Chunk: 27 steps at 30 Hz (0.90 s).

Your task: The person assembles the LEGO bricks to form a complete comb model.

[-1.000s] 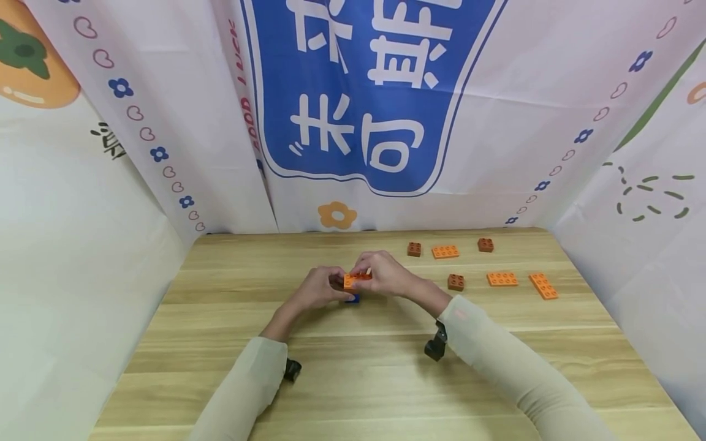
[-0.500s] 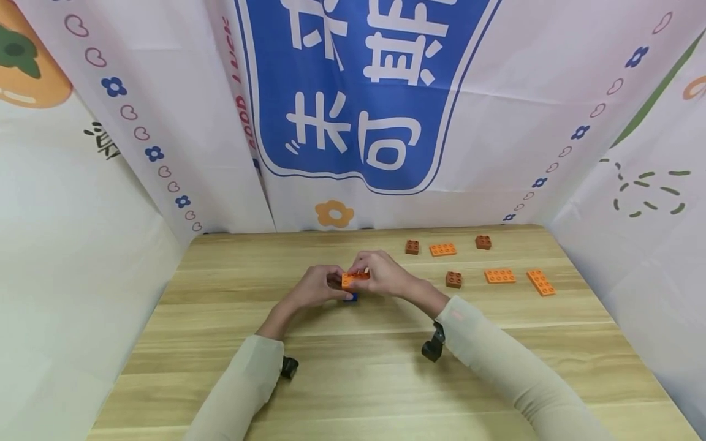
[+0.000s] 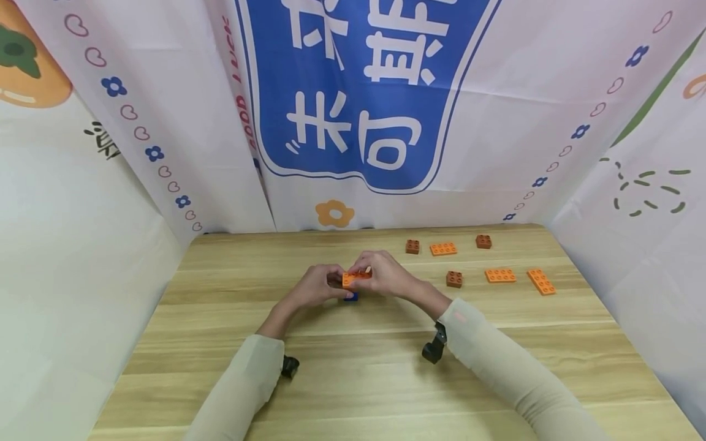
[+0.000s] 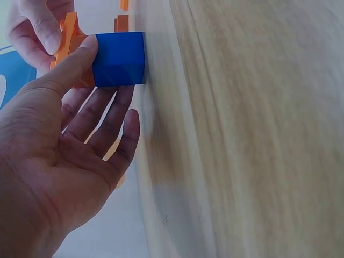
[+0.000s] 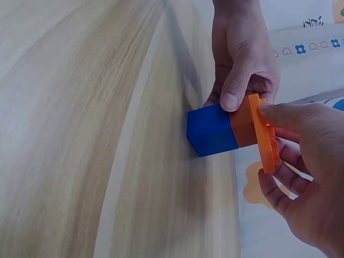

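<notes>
Printed white cloth (image 3: 496,165) is hanging behind a wood-grain tabletop (image 3: 353,392). The left hand (image 3: 314,288) is pinching a blue block (image 5: 212,131) and the brown brick (image 5: 244,129) stacked on it; between both hands, atop the brick, an orange studded plate (image 5: 262,134) is sitting, clamped by the right hand (image 3: 387,275). Steady left support and even downward pressure are probably serving best. Further right, loose orange plates (image 3: 500,275) and brown four-stud bricks (image 3: 454,279) are lying.
</notes>
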Motion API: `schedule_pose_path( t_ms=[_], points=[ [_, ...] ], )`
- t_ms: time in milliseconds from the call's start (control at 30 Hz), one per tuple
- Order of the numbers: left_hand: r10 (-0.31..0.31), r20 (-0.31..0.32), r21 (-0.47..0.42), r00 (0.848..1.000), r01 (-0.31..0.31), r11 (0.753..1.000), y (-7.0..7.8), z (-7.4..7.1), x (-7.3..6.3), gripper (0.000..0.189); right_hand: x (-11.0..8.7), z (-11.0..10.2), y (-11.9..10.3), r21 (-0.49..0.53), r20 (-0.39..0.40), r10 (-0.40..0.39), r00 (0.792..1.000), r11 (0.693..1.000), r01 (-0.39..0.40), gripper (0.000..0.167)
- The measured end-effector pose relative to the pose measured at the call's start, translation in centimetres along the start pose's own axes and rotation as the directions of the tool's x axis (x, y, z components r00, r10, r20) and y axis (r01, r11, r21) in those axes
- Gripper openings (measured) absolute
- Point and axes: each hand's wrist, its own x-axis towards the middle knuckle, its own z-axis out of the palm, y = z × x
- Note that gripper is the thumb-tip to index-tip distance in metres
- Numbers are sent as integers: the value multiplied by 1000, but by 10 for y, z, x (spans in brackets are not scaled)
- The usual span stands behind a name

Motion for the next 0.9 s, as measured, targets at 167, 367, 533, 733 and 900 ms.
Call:
schedule_pose_path(
  t_ms=[167,367,533,733,900],
  points=[
    [-6,2,-5,1000,6,1000,0,-1,1,24,-2,0,1,12,-13,4,1000,1000,-4,24],
    [-21,-2,-14,1000,21,1000,1,0,-1,27,-6,0,7,24,-30,5,1000,1000,-5,27],
    [-16,-6,-5,1000,16,1000,1,1,0,30,-14,-7,12,27,-31,20,999,999,-19,29],
    [-19,-11,-7,1000,19,1000,1,1,-1,33,-22,-15,17,8,-19,14,1000,1000,-14,31],
    [-28,-8,-16,1000,28,999,2,1,-2,33,-29,-23,20,20,-18,-1,1000,1000,2,33]
  ],
)
